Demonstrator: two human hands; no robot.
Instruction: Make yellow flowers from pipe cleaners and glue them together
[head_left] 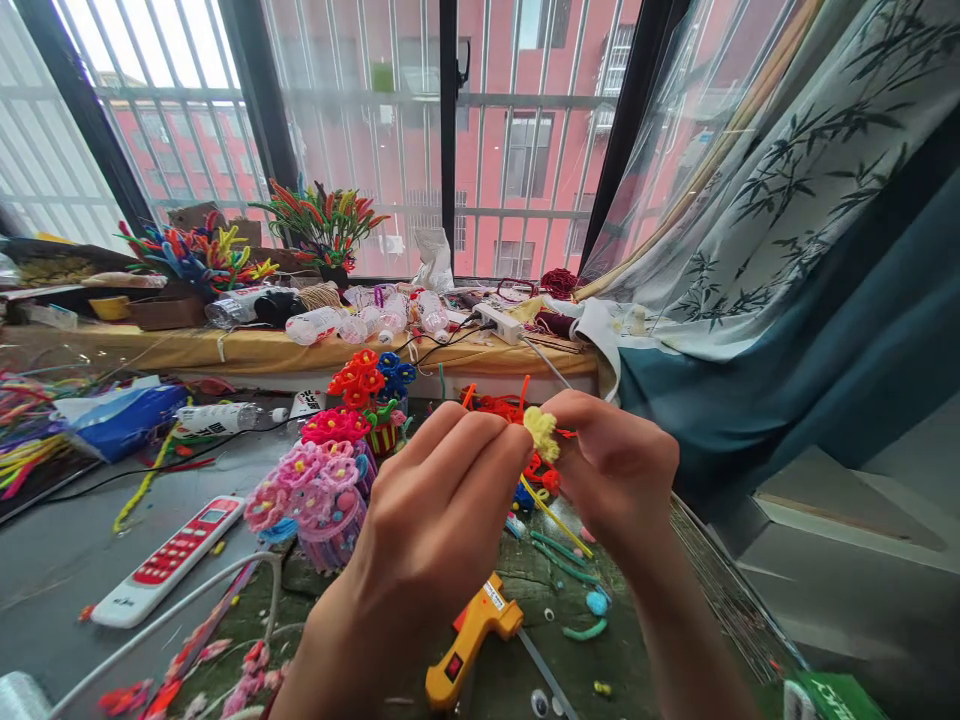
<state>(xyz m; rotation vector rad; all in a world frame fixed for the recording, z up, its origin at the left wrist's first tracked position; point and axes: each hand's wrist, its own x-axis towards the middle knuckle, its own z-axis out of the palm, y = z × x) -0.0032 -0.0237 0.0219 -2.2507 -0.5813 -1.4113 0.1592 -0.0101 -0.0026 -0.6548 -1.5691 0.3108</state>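
In the head view a small yellow fuzzy pipe-cleaner piece (541,432) sits between my two hands. My left hand (450,490) has its fingers bent together and pinches the piece from the left. From the other side, the thumb and fingers of my right hand (619,455) close on it. A thin yellow pipe-cleaner strand (559,518) slants down below the hands. Behind the fingertips lie red and orange pipe-cleaner pieces (550,478), partly hidden. Beneath my left hand, a yellow glue gun (480,635) rests on the dark tabletop, its front partly covered.
Pink pipe-cleaner flowers (315,485) stand left of my left hand, with red flowers (358,378) and blue flowers (397,373) behind. A white-and-red remote (172,560) lies on the left. Teal pipe-cleaner bits (585,630) are scattered right. Plastic bottles (319,325) line the windowsill.
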